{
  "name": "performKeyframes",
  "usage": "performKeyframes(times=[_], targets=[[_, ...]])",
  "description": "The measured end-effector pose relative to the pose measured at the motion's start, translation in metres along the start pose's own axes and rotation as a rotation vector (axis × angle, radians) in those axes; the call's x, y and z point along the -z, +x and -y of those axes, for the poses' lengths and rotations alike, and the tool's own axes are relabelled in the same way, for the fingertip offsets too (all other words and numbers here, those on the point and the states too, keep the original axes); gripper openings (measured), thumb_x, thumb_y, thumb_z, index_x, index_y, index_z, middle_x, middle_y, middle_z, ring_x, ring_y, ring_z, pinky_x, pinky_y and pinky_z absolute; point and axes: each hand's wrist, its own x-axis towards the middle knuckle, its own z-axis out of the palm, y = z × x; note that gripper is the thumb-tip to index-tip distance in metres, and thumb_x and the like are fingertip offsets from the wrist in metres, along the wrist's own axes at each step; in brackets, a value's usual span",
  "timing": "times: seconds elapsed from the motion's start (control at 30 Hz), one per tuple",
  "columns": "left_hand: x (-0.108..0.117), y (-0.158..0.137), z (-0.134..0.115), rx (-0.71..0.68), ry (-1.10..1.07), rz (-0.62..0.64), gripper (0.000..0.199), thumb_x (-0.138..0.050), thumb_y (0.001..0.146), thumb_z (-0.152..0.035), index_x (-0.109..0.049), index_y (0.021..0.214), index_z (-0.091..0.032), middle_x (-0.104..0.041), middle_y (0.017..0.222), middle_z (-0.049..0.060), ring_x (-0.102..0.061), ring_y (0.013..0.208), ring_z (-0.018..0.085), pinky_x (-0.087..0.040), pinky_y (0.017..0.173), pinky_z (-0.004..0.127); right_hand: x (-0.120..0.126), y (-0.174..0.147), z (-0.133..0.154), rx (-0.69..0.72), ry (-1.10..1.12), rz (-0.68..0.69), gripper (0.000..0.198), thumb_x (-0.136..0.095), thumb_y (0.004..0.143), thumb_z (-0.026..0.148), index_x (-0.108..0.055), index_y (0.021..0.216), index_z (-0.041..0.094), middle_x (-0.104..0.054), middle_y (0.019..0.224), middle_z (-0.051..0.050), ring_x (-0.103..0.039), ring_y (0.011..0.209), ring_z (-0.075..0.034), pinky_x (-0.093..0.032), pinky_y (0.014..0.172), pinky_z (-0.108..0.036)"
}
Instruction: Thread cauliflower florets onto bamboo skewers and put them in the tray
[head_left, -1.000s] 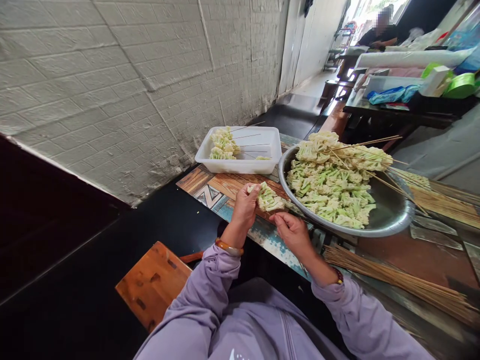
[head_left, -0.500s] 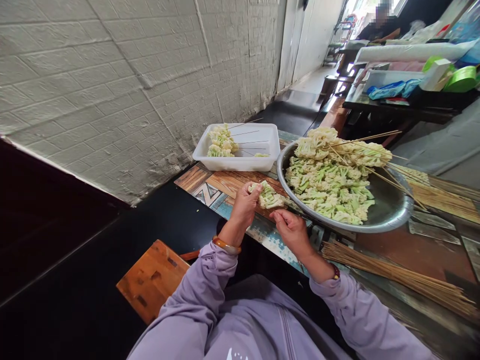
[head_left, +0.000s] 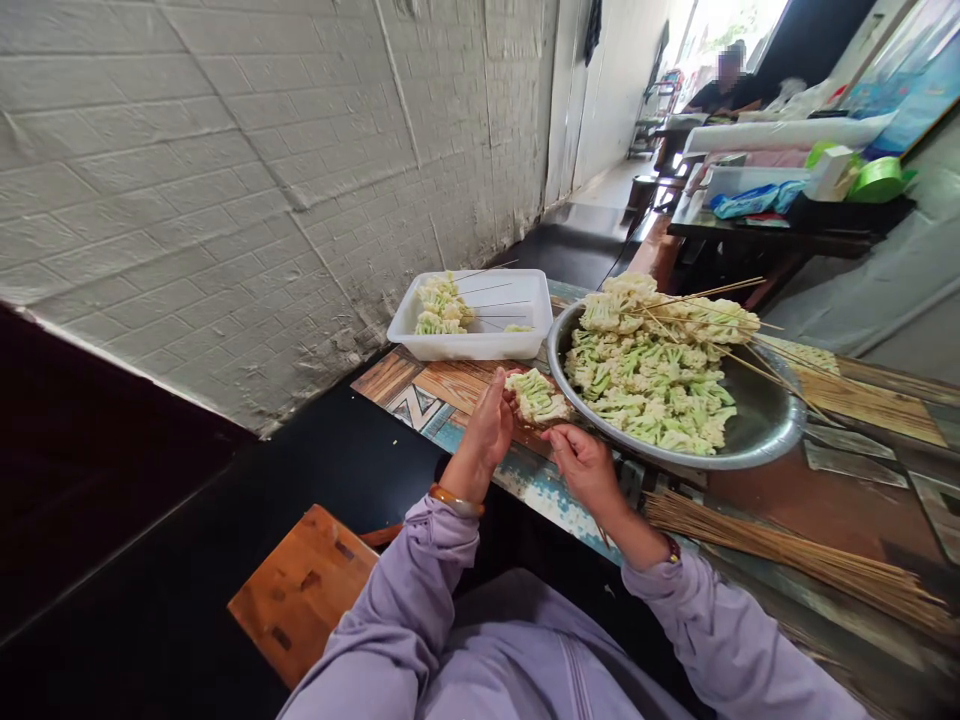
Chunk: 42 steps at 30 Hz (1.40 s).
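Observation:
My left hand [head_left: 486,428] supports a flat piece of cauliflower [head_left: 537,396], its fingers behind the florets and its thumb raised off them. Just to the right, my right hand [head_left: 583,462] is closed in a pinch near the cauliflower's lower edge. A thin bamboo skewer [head_left: 603,534] shows below that hand; most of it is hidden by the fingers and palm. A large metal basin [head_left: 772,440] heaped with cauliflower florets [head_left: 652,385] stands beside my right hand. Several skewers stick out of the top pieces.
A white plastic tray [head_left: 480,347] with skewered cauliflower [head_left: 442,305] sits at the table's far left, near the brick-patterned wall [head_left: 300,130]. Loose bamboo skewers [head_left: 795,555] lie at right. A wooden stool [head_left: 304,590] stands below left. A person [head_left: 724,92] sits far back.
My left thumb has lifted off the cauliflower and now points up. My right hand stays pinched near the piece. The view has shifted slightly.

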Motion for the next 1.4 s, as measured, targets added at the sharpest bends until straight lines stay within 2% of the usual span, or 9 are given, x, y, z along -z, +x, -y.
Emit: performKeyframes(times=[0.13,0.27,0.37,0.63,0.8,0.9,1.2,1.33,1.4], targets=[[0.006,-0.008,0.006,0.087,0.033,0.057,0.055,-0.068,0.073,-0.063,-0.068,0.099,-0.015,-0.072,0.094,0.011,-0.068,0.081,0.019,-0.047,0.056,0.024,-0.002,0.001,0.004,-0.027,0.026,0.002,0.038,-0.046,0.092,0.047,-0.070,0.085,0.018,-0.048,0.046,0.004,-0.044,0.043,-0.013,-0.035,0.046,-0.025],[0.006,-0.012,0.016,0.083,0.031,0.086,0.044,-0.079,0.068,-0.044,-0.068,0.100,-0.017,-0.073,0.093,0.007,-0.065,0.070,0.014,-0.047,0.057,0.022,-0.002,0.002,0.003,-0.028,0.068,0.016,0.038,-0.046,0.092,0.046,-0.070,0.090,0.017,-0.048,0.047,0.005,-0.043,0.042,-0.012,-0.035,0.047,-0.024],[0.002,-0.013,0.018,0.058,0.018,0.062,0.037,-0.082,0.066,-0.036,-0.068,0.093,-0.015,-0.072,0.086,0.006,-0.061,0.061,0.010,-0.046,0.056,0.021,-0.003,0.003,0.000,-0.038,0.090,0.020,0.039,-0.045,0.093,0.047,-0.070,0.091,0.017,-0.046,0.048,0.005,-0.043,0.043,-0.012,-0.035,0.047,-0.024],[0.008,-0.012,0.015,0.090,0.045,0.030,0.043,-0.084,0.062,-0.040,-0.068,0.090,-0.012,-0.071,0.080,0.007,-0.062,0.058,0.011,-0.046,0.054,0.022,-0.007,0.004,-0.011,-0.078,0.114,0.064,0.040,-0.045,0.093,0.050,-0.067,0.089,0.017,-0.047,0.047,0.005,-0.045,0.043,-0.013,-0.036,0.046,-0.025],[0.028,-0.002,0.011,-0.002,0.053,-0.061,0.045,-0.083,0.064,-0.041,-0.067,0.096,-0.014,-0.072,0.090,0.007,-0.065,0.067,0.012,-0.049,0.059,0.021,-0.009,0.001,-0.021,-0.113,0.032,0.115,0.040,-0.052,0.090,0.050,-0.066,0.108,0.017,-0.056,0.056,0.002,-0.050,0.045,-0.013,-0.037,0.043,-0.024],[0.039,0.003,0.004,-0.040,0.050,-0.106,0.049,-0.084,0.063,-0.041,-0.067,0.100,-0.015,-0.072,0.097,0.007,-0.066,0.072,0.012,-0.050,0.060,0.020,-0.009,-0.001,-0.026,-0.103,-0.025,0.123,0.039,-0.051,0.090,0.048,-0.066,0.109,0.018,-0.059,0.059,0.001,-0.055,0.047,-0.014,-0.041,0.044,-0.024],[0.058,0.005,-0.005,0.007,0.029,-0.020,0.050,-0.083,0.064,-0.041,-0.065,0.104,-0.016,-0.071,0.105,0.009,-0.067,0.075,0.013,-0.051,0.062,0.021,-0.014,-0.005,-0.018,-0.045,-0.252,0.036,0.033,-0.053,0.089,0.043,-0.072,0.103,0.021,-0.074,0.082,-0.007,-0.069,0.067,-0.020,-0.055,0.059,-0.031],[0.065,0.001,-0.017,0.016,0.023,-0.019,0.051,-0.082,0.066,-0.042,-0.064,0.105,-0.015,-0.069,0.107,0.010,-0.067,0.077,0.013,-0.049,0.060,0.020,-0.022,-0.007,-0.015,-0.020,-0.219,-0.010,0.029,-0.057,0.087,0.042,-0.073,0.100,0.023,-0.076,0.099,-0.008,-0.071,0.083,-0.023,-0.058,0.073,-0.035],[0.068,-0.003,-0.022,0.017,-0.004,0.006,0.052,-0.080,0.068,-0.043,-0.062,0.109,-0.017,-0.068,0.110,0.009,-0.067,0.079,0.013,-0.049,0.063,0.020,-0.031,-0.007,-0.012,-0.057,-0.136,-0.036,0.030,-0.058,0.086,0.045,-0.073,0.098,0.022,-0.076,0.094,-0.008,-0.071,0.077,-0.022,-0.058,0.065,-0.033]])
